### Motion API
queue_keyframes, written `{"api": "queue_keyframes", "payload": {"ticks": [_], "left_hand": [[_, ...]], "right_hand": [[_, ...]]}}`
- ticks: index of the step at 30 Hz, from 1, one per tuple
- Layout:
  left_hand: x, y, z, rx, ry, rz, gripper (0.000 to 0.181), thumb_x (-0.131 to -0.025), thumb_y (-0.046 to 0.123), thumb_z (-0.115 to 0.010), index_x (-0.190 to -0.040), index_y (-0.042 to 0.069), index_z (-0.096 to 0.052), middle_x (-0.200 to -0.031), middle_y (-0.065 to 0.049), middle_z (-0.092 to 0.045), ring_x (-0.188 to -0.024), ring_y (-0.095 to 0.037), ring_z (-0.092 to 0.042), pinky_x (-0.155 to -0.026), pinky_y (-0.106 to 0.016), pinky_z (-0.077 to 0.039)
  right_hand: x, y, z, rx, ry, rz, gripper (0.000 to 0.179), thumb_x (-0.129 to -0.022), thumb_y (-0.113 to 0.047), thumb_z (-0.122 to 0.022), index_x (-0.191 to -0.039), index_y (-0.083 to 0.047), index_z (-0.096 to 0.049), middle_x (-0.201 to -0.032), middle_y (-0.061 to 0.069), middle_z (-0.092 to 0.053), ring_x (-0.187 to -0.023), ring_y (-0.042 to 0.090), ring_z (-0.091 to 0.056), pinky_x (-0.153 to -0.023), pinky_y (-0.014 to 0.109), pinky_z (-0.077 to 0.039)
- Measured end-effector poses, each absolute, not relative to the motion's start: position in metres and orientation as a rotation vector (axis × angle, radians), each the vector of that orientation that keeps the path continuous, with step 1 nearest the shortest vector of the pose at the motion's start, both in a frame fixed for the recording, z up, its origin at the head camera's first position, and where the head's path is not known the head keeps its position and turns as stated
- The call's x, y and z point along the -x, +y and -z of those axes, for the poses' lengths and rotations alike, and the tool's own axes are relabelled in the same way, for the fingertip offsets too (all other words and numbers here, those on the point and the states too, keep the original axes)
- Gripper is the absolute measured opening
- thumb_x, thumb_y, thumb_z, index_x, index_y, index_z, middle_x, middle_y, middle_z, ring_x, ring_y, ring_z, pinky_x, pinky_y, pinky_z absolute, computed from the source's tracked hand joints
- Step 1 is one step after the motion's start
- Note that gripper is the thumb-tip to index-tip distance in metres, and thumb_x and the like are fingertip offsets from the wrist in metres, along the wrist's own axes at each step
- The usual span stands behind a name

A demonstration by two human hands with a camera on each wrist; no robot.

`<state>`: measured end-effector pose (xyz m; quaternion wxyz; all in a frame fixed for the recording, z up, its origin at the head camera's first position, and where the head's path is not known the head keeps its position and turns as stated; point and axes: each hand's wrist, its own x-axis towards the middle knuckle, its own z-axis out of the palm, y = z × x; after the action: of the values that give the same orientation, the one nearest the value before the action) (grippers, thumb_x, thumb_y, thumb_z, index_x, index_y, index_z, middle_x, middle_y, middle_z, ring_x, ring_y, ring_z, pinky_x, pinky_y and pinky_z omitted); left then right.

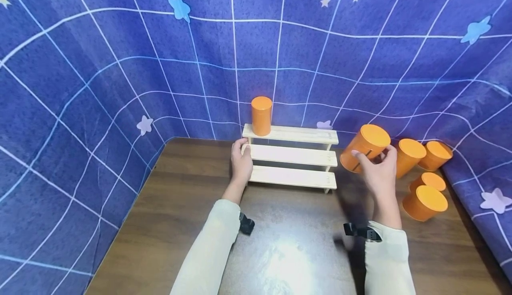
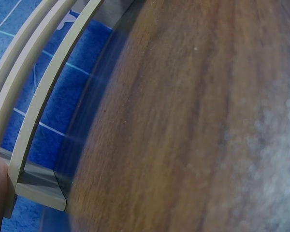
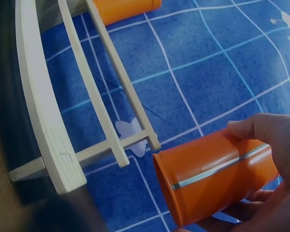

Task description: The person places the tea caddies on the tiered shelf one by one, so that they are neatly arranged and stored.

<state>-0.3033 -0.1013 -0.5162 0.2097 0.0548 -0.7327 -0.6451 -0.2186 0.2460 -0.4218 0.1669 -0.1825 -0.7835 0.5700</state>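
Observation:
A pale wooden rack with three stepped shelves [image 1: 292, 155] stands on the table near the back. My left hand [image 1: 242, 164] holds its left end, the thumb against the front and the fingers around the side. On the left part of the top shelf an orange canister [image 1: 262, 118] stands upright. To the right of the rack, my right hand [image 1: 380, 173] grips another orange canister [image 1: 373, 136] by its side, tilted and raised near the shelf ends. A silvery line runs along this held canister [image 3: 203, 195] in the right wrist view.
Several more orange canisters, among them a front one [image 1: 426, 204] and a back one [image 1: 410, 155], stand at the right of the brown wooden table [image 1: 184, 224]. A blue curtain [image 1: 216, 41] with white lines and stars hangs behind and along both sides.

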Motion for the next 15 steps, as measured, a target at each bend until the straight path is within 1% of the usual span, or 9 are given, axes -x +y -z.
{"api": "queue_keyframes", "payload": {"ticks": [3, 5, 11, 15], "left_hand": [[0.304, -0.101, 0.514, -0.150, -2.043, 1.787, 0.029, -0.105, 0.005, -0.052, -0.131, 0.002, -0.062, -0.138, -0.017, -0.059, -0.141, -0.030, -0.052, -0.124, -0.045, -0.037], [0.304, -0.101, 0.513, -0.151, -2.041, 1.791, 0.029, -0.105, 0.004, -0.052, -0.131, 0.002, -0.063, -0.138, -0.017, -0.059, -0.142, -0.030, -0.052, -0.125, -0.045, -0.036], [0.304, -0.101, 0.515, -0.168, -2.043, 1.795, 0.029, -0.105, 0.005, -0.052, -0.131, 0.003, -0.063, -0.138, -0.016, -0.059, -0.143, -0.028, -0.051, -0.126, -0.045, -0.035], [0.303, -0.101, 0.515, -0.173, -2.052, 1.790, 0.029, -0.105, 0.006, -0.052, -0.131, 0.003, -0.063, -0.138, -0.016, -0.060, -0.142, -0.029, -0.051, -0.125, -0.046, -0.036]], "right_hand": [[0.220, 0.240, 0.420, 0.477, -2.223, -1.606, 0.075, -0.089, -0.033, -0.083, -0.149, -0.021, -0.039, -0.130, -0.005, -0.059, -0.115, 0.008, -0.057, -0.096, 0.019, -0.049], [0.221, 0.237, 0.419, 0.467, -2.227, -1.590, 0.074, -0.089, -0.032, -0.083, -0.148, -0.019, -0.040, -0.130, -0.003, -0.060, -0.113, 0.007, -0.057, -0.094, 0.017, -0.047], [0.223, 0.227, 0.420, 0.419, -2.257, -1.582, 0.079, -0.090, -0.030, -0.083, -0.153, -0.013, -0.038, -0.139, 0.007, -0.061, -0.116, 0.007, -0.058, -0.100, 0.020, -0.047], [0.225, 0.223, 0.421, 0.382, -2.271, -1.597, 0.081, -0.090, -0.029, -0.082, -0.154, -0.011, -0.037, -0.143, 0.009, -0.060, -0.116, 0.008, -0.058, -0.101, 0.020, -0.048]]}}
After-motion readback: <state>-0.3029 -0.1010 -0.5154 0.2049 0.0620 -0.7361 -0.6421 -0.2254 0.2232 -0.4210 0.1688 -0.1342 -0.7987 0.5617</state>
